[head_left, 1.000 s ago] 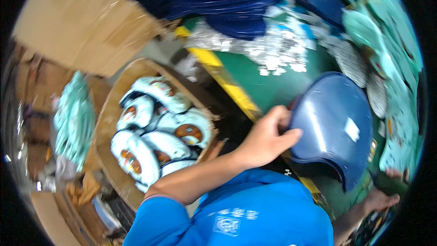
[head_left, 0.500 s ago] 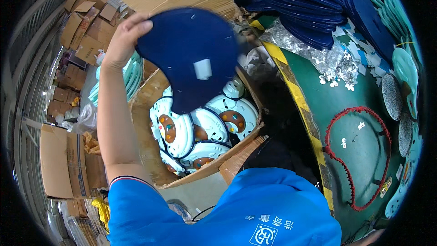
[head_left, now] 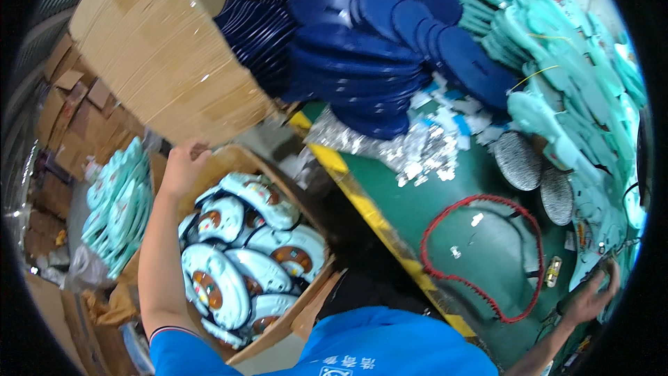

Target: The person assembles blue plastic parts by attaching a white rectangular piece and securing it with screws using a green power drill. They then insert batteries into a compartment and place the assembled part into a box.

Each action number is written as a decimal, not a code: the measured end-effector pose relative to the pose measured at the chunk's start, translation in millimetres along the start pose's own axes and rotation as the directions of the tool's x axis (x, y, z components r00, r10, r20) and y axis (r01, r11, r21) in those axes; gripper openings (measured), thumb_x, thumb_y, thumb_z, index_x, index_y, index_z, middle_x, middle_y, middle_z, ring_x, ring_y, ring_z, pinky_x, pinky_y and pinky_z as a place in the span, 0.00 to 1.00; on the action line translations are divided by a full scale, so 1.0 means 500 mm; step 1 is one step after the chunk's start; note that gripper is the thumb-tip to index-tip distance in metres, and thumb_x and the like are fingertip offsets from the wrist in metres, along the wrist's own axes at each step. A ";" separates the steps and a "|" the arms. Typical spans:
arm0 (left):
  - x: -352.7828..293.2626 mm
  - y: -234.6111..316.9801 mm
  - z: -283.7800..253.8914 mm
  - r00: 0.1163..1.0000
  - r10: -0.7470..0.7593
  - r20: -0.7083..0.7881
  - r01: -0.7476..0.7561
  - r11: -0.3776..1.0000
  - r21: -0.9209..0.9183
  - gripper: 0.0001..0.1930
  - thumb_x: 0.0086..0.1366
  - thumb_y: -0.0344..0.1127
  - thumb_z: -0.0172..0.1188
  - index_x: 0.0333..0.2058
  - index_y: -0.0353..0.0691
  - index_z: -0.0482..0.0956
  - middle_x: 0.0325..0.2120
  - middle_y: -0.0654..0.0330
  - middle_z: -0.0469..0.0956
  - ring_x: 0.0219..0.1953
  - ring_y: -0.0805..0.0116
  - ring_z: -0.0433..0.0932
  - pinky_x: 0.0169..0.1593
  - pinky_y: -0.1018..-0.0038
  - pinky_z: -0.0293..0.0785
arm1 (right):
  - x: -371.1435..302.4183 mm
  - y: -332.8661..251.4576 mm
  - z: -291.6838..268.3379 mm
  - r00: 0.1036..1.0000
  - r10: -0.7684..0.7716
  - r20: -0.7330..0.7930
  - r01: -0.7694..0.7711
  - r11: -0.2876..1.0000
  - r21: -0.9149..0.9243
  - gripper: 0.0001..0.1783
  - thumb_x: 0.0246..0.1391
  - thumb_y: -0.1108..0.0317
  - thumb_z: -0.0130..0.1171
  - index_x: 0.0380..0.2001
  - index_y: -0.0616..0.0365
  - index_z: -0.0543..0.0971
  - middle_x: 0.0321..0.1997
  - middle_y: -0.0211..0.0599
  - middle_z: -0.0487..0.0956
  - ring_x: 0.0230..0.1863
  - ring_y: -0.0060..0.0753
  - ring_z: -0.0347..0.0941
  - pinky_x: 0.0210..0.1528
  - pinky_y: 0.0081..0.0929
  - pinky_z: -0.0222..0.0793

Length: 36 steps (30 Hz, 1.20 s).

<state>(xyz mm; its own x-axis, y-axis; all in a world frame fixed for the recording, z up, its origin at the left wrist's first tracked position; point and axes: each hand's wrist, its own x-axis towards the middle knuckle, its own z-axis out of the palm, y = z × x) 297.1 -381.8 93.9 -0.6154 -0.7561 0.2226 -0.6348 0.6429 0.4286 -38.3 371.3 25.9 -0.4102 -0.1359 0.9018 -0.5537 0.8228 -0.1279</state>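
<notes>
My left hand [head_left: 186, 166] hovers at the far left rim of an open cardboard box [head_left: 240, 155], its fingers loosely apart with nothing in them. Several pale mint kidney-shaped toy panels with brown ovals and dark blue undersides lie piled inside; one panel [head_left: 275, 210] rests on the far part of the heap. At the far right, my right hand [head_left: 591, 296] is spread beside a pale mint shell [head_left: 591, 247] with small wired parts. Near it a red toothed loop-shaped frame [head_left: 426, 247] lies on the green bench top [head_left: 376, 184].
Dark blue kidney-shaped plates [head_left: 355, 63] are stacked across the bench's far side. Mint shells [head_left: 529, 28] pile up at the right. Small clear-and-white pieces [head_left: 424, 153] lie before the blue stack. Yellow-black tape [head_left: 372, 216] marks the bench edge. A large carton [head_left: 167, 49] stands beyond the box.
My left hand has let go of the blue-backed panel, now out of the hand, and moved down to the box rim. The view has swung right, and my right hand has come into sight.
</notes>
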 end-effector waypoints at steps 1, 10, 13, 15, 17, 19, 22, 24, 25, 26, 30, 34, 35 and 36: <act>0.030 0.065 0.019 0.991 0.135 -0.014 -0.135 0.991 -0.022 0.14 0.63 0.28 0.65 0.47 0.34 0.80 0.41 0.51 0.82 0.44 0.62 0.83 0.48 0.70 0.80 | 0.015 -0.032 0.026 0.998 0.018 0.056 -0.025 0.992 0.125 0.19 0.70 0.73 0.49 0.61 0.68 0.70 0.59 0.48 0.74 0.58 0.42 0.72 0.63 0.38 0.67; 0.367 0.502 0.190 0.583 0.794 0.174 -0.791 0.506 0.343 0.28 0.55 0.28 0.63 0.57 0.35 0.72 0.53 0.50 0.77 0.59 0.52 0.73 0.61 0.59 0.68 | 0.131 -0.181 0.161 0.942 -0.003 0.337 -0.067 0.978 0.198 0.19 0.50 0.79 0.63 0.48 0.63 0.79 0.45 0.50 0.78 0.44 0.51 0.77 0.47 0.38 0.73; 0.424 0.543 0.236 0.733 0.423 0.532 -0.680 0.440 0.587 0.35 0.54 0.28 0.62 0.63 0.38 0.68 0.58 0.49 0.74 0.61 0.51 0.72 0.62 0.57 0.70 | 0.164 -0.184 0.183 0.949 -0.048 0.311 -0.002 0.987 0.158 0.20 0.47 0.76 0.67 0.47 0.61 0.80 0.42 0.49 0.79 0.42 0.52 0.77 0.44 0.39 0.74; 0.464 0.541 0.260 0.733 0.496 0.466 -0.676 0.454 0.580 0.23 0.56 0.28 0.59 0.53 0.41 0.78 0.47 0.51 0.81 0.50 0.51 0.81 0.53 0.59 0.78 | 0.207 -0.163 0.187 0.961 -0.074 0.266 0.034 0.988 0.152 0.19 0.47 0.76 0.68 0.46 0.63 0.79 0.42 0.48 0.79 0.41 0.52 0.76 0.43 0.39 0.73; 0.477 0.552 0.233 0.714 0.641 0.281 -0.649 0.457 0.609 0.14 0.59 0.25 0.53 0.43 0.40 0.81 0.41 0.50 0.83 0.45 0.50 0.82 0.49 0.58 0.78 | 0.263 -0.132 0.206 0.990 -0.110 0.093 0.101 0.991 0.090 0.18 0.49 0.76 0.66 0.46 0.63 0.79 0.44 0.48 0.80 0.44 0.52 0.76 0.47 0.40 0.73; 0.482 0.558 0.221 0.635 0.771 0.041 -0.651 0.505 0.567 0.12 0.61 0.25 0.51 0.41 0.38 0.81 0.41 0.50 0.83 0.45 0.49 0.82 0.49 0.58 0.78 | 0.336 -0.088 0.220 0.988 -0.146 -0.053 0.145 0.989 -0.015 0.18 0.52 0.76 0.64 0.48 0.63 0.78 0.45 0.47 0.80 0.46 0.53 0.75 0.52 0.42 0.71; 0.480 0.555 0.182 0.584 0.767 -0.265 -0.653 0.638 0.407 0.16 0.66 0.28 0.52 0.51 0.39 0.80 0.48 0.49 0.82 0.51 0.49 0.80 0.55 0.63 0.76 | 0.455 -0.014 0.276 0.990 -0.110 -0.085 0.104 0.992 -0.072 0.20 0.56 0.70 0.63 0.52 0.61 0.77 0.53 0.49 0.78 0.56 0.53 0.71 0.60 0.42 0.66; 0.502 0.514 0.096 0.563 0.690 -0.455 -0.576 0.722 0.382 0.18 0.74 0.39 0.53 0.56 0.36 0.78 0.52 0.47 0.81 0.53 0.51 0.80 0.59 0.66 0.74 | 0.526 0.010 0.347 0.992 -0.123 0.002 0.123 0.989 -0.083 0.24 0.59 0.64 0.64 0.57 0.59 0.76 0.55 0.46 0.78 0.59 0.47 0.71 0.60 0.40 0.68; 0.504 0.499 0.071 0.603 0.579 -0.549 -0.517 0.807 0.284 0.22 0.75 0.46 0.53 0.55 0.33 0.77 0.52 0.46 0.81 0.52 0.52 0.81 0.59 0.66 0.73 | 0.550 0.017 0.380 0.981 -0.187 0.052 0.194 0.962 -0.191 0.26 0.58 0.60 0.65 0.58 0.59 0.76 0.54 0.46 0.77 0.58 0.48 0.71 0.61 0.39 0.67; 0.503 0.473 0.044 0.634 0.454 -0.625 -0.449 0.875 0.181 0.27 0.76 0.52 0.52 0.55 0.29 0.77 0.52 0.46 0.81 0.51 0.54 0.81 0.60 0.66 0.72 | 0.572 -0.002 0.400 0.969 -0.119 0.217 0.158 0.973 -0.170 0.26 0.58 0.58 0.65 0.56 0.59 0.76 0.50 0.44 0.78 0.55 0.48 0.72 0.59 0.38 0.68; 0.394 0.489 0.032 0.903 0.083 -0.421 -0.335 0.748 -0.573 0.31 0.71 0.57 0.57 0.53 0.30 0.77 0.42 0.50 0.82 0.43 0.66 0.83 0.36 0.77 0.77 | 0.641 0.013 0.394 0.938 -0.251 0.239 0.289 0.948 -0.137 0.17 0.57 0.64 0.65 0.47 0.61 0.80 0.44 0.43 0.79 0.47 0.49 0.74 0.52 0.42 0.70; 0.246 0.463 0.033 0.943 -0.019 -0.333 -0.242 0.648 -0.723 0.26 0.72 0.52 0.57 0.56 0.36 0.76 0.44 0.55 0.80 0.41 0.70 0.80 0.35 0.76 0.74 | 0.588 -0.063 0.264 0.932 -0.363 0.016 0.362 0.928 -0.090 0.07 0.51 0.71 0.66 0.32 0.59 0.78 0.36 0.42 0.75 0.41 0.46 0.73 0.42 0.42 0.67; 0.223 0.446 0.058 0.920 -0.029 -0.390 -0.305 0.571 -0.762 0.25 0.72 0.50 0.57 0.59 0.38 0.74 0.48 0.56 0.79 0.43 0.67 0.79 0.40 0.74 0.74 | 0.537 -0.019 0.195 0.884 -0.466 0.033 0.466 0.885 0.002 0.17 0.51 0.75 0.69 0.46 0.62 0.82 0.48 0.45 0.80 0.48 0.46 0.78 0.52 0.35 0.72; 0.198 0.424 0.070 0.896 -0.047 -0.442 -0.359 0.508 -0.783 0.26 0.73 0.48 0.57 0.62 0.39 0.72 0.52 0.57 0.78 0.46 0.64 0.78 0.45 0.71 0.74 | 0.500 -0.040 0.141 0.794 -0.606 0.051 0.608 0.792 -0.057 0.18 0.50 0.75 0.68 0.47 0.59 0.83 0.46 0.42 0.81 0.46 0.46 0.79 0.47 0.36 0.76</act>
<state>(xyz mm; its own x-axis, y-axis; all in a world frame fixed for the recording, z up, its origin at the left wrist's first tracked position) 85.4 -315.9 176.4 -0.3149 -0.7618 0.5662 0.2647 0.5023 0.8231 -180.8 282.1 224.9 -0.0268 -0.6344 0.7725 -0.6466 0.6004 0.4706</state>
